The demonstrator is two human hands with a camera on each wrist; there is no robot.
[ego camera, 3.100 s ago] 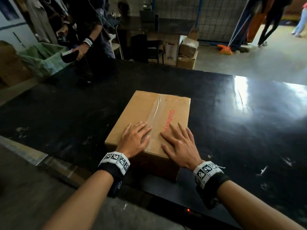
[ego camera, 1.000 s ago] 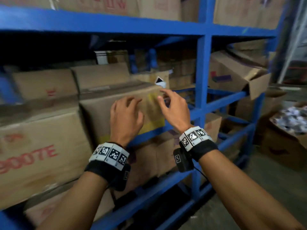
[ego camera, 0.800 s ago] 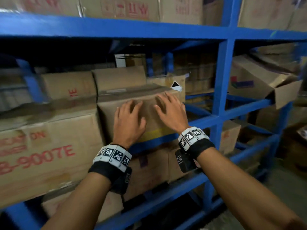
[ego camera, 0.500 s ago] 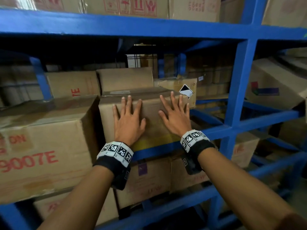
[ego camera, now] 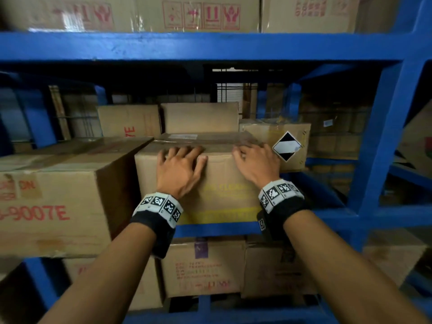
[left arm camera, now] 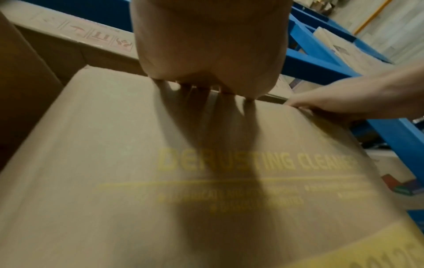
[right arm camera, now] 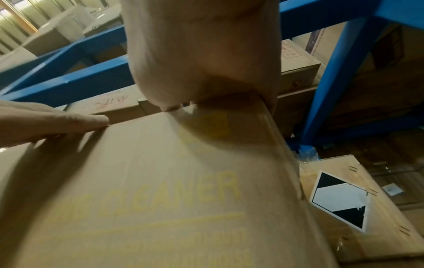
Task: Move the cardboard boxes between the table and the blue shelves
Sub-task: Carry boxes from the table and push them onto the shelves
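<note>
A cardboard box with yellow "DERUSTING CLEANER" print stands on the middle level of the blue shelves. My left hand lies on the upper front of the box with its fingers hooked over the top front edge. My right hand curls its fingers over the same edge near the top right corner. The left wrist view shows the box face below my left palm. The right wrist view shows that face under my right palm. The fingertips are hidden behind the edge.
A big box marked "9007E" stands close against the left side. A smaller box with a black-and-white diamond label sits at the right, slightly behind. More boxes stand behind and on the level below. A blue upright rises at the right.
I turned from the table box to the shelves. Both hands lay flat on the box's front face half a second ago; they have slid up and now curl over its top edge.
</note>
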